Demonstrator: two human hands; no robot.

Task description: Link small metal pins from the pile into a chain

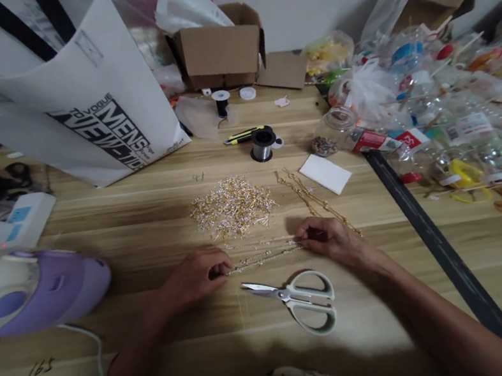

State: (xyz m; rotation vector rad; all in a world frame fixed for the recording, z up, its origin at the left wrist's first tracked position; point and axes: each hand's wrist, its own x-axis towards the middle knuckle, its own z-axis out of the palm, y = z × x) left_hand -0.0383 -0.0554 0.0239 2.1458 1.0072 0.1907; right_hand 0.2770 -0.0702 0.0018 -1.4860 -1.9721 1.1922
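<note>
Currently, left hand (pixel 204 275) and right hand (pixel 333 239) pinch chains (pixel 265 255) between fingertips (pixel 303 235); scissors (pixel 295 301) lie toward the surface (pixel 381 346) front edge.

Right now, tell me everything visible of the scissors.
The scissors lie flat on the wood-look table: metal blades pointing left, seemingly almost closed, a round pivot, two pale, plastic-looking handle loops to the right. They sit on the wearer's side of the silvery chains between left hand and right hand; neither touches the scissors.
</note>
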